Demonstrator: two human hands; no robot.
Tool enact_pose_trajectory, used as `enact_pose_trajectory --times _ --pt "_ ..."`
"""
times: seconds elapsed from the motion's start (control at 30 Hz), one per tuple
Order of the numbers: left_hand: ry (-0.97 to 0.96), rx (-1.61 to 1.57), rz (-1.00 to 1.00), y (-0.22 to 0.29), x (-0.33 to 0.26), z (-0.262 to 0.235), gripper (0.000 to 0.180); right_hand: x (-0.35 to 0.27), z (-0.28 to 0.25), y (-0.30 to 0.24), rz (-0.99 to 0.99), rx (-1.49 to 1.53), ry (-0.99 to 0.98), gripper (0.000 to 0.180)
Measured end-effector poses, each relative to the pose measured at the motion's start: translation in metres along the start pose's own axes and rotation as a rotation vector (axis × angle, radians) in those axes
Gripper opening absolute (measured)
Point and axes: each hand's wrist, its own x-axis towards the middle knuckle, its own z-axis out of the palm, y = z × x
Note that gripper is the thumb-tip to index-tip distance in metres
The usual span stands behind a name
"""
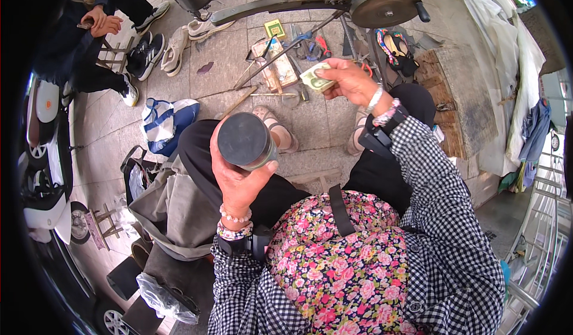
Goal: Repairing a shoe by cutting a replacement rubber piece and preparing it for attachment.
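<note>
My left hand [236, 177] is curled partway open around a jar [243, 138], fingers along its left side and thumb on its near right. The jar sits over my left leg, lid upward, its long axis close to upright as far as this view from above shows.

My right hand [352, 83] is out farther, to the right, and nearly closed: thumb on top, fingers pinching a small yellow-green packet [316, 77]. I cannot tell whether it is folded paper or a thin box; it looks nearly square, with no clear long axis.

The relation that counts is between those two: the packet lies far and right of the jar, well apart from it, with its free end pointing left. My left hand is the nearer to my body, and nothing solid shows in the gap between jar and packet at hand height.

Below, on the paving, a tray [267, 51] lies just left of the packet, with a hammer [290, 100] at its near end and a yellow box [274, 28] beyond. A hand-cranked wheel [385, 7] stands far right.
</note>
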Motion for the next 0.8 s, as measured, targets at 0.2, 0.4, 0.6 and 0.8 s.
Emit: enact_pose_trajectory --times 0.2,0.4,0.6,0.8 --pt "-0.113 0.024 -0.059 -0.001 0.017 0.013 0.086 0.087 -0.005 0.098 0.31 -0.29 0.39 0.04" --pt "-0.141 -0.03 -0.152 -0.007 0.017 0.016 0.087 0.125 -0.009 0.134 0.396 -0.152 0.535 0.051" --pt "-0.172 -0.017 -0.028 -0.008 0.021 0.017 0.088 0.141 -0.026 0.119 0.396 -0.262 0.491 0.048" --pt "-0.131 -0.032 -0.127 -0.009 0.017 0.016 0.085 0.098 -0.026 0.132 0.378 -0.094 0.456 0.031"
